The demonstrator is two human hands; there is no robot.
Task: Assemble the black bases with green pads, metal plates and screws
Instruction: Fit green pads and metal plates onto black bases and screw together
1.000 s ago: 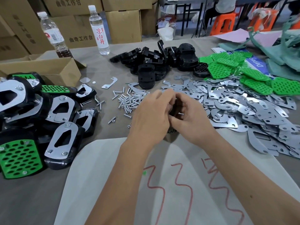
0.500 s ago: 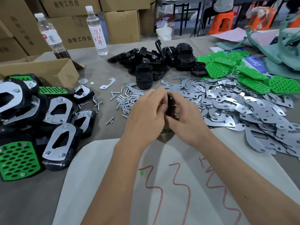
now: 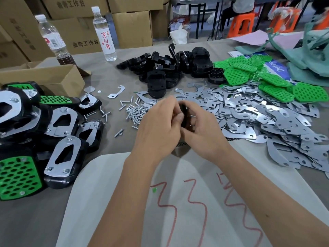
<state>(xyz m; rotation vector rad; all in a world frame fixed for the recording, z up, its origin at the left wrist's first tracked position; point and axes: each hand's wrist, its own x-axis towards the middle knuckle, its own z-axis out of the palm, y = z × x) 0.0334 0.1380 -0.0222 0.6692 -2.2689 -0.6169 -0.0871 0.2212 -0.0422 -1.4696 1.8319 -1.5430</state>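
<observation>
Above the grey desk [image 3: 114,72], left hand [image 3: 158,129] and right hand [image 3: 204,132] met, both grips clenched around one black base [image 3: 184,114], screws [image 3: 137,111] just left, metal plates [image 3: 258,114] right, green pads [image 3: 249,72] beyond, finished pieces [image 3: 44,132] far left.

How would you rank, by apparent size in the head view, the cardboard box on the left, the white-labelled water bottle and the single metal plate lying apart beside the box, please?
Largest to smallest as they appear:
1. cardboard box
2. white-labelled water bottle
3. single metal plate
The bottle stands farther from the camera, so it looks smaller than it really is.
</observation>
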